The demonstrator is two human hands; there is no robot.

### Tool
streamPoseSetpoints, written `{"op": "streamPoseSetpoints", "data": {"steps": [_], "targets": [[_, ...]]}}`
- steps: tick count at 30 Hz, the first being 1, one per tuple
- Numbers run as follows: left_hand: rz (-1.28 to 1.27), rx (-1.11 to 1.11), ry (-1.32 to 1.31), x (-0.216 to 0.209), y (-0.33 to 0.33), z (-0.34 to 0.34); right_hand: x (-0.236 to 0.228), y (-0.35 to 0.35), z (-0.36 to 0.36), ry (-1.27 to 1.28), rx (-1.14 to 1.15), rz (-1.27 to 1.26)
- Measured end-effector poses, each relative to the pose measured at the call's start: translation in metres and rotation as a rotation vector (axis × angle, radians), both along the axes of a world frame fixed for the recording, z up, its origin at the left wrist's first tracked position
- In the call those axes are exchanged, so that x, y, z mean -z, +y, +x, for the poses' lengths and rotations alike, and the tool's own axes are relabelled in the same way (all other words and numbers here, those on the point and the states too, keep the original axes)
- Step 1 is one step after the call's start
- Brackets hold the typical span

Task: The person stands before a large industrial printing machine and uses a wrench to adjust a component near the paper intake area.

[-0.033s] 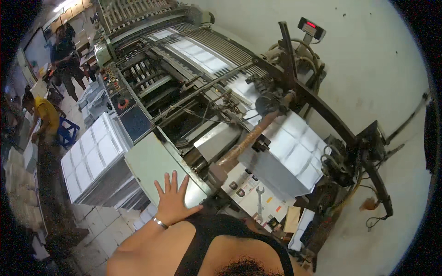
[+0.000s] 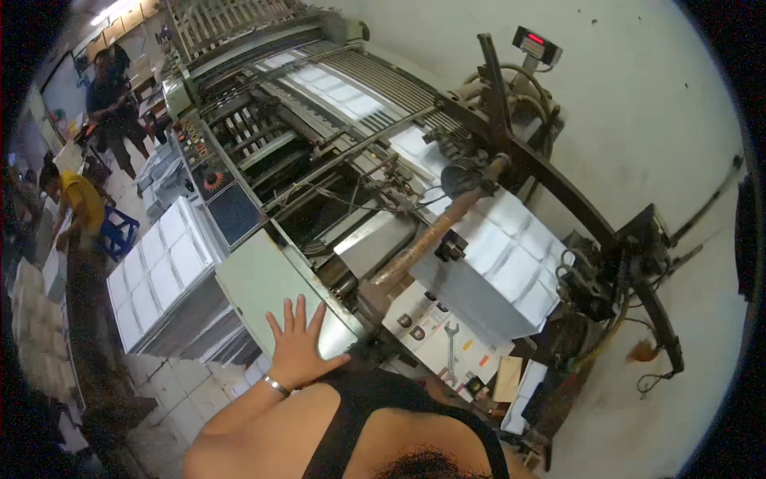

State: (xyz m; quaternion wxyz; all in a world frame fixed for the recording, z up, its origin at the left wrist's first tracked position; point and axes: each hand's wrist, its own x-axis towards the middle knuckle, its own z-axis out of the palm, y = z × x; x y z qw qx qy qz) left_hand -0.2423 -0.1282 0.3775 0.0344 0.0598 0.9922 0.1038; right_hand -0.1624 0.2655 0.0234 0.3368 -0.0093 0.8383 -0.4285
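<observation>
My left hand lies flat with its fingers spread on a pale green machine cover, holding nothing. A metal bracelet circles that wrist. No part of my right hand shows. Beyond the cover stretches a large paper-feeding machine, with printed sheets lying along its slatted feed table. A tall stack of printed paper stands at its near right end, below a rusty bar. A dark control panel sits just past the cover.
Left of the machine stands another paper stack on the tiled floor. A wrench lies on a sheet near me at right. A person in yellow bends by a blue stool; another in dark clothes stands farther back. A red display is by the wall.
The sheets on the feed table sit slightly differently. The standing person at the back has shifted a little. My left hand stays in place on the cover.
</observation>
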Motion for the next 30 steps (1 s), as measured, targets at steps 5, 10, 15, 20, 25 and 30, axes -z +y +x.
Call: {"op": "streamPoseSetpoints", "data": {"steps": [5,10,15,20,25,30], "targets": [[-0.021,-0.003,-0.014,-0.003,0.001,0.002,0.008,-0.004,0.021,-0.046,0.057,-0.146],[-0.013,-0.011,0.021,-0.001,0.004,0.003,0.001,0.021,0.038,-0.055,0.033,-0.1],[0.009,-0.027,0.083,-0.001,0.004,0.005,-0.01,0.054,0.052,-0.064,-0.009,0.016],[0.084,-0.1,0.115,0.0,-0.005,-0.002,-0.013,0.083,0.07,-0.065,-0.05,0.135],[0.037,-0.132,0.17,0.001,0.014,-0.007,0.011,0.118,0.11,-0.063,-0.055,0.23],[-0.053,-0.14,0.118,0.006,0.023,-0.015,0.061,0.151,0.168,0.011,-0.06,0.182]]}}
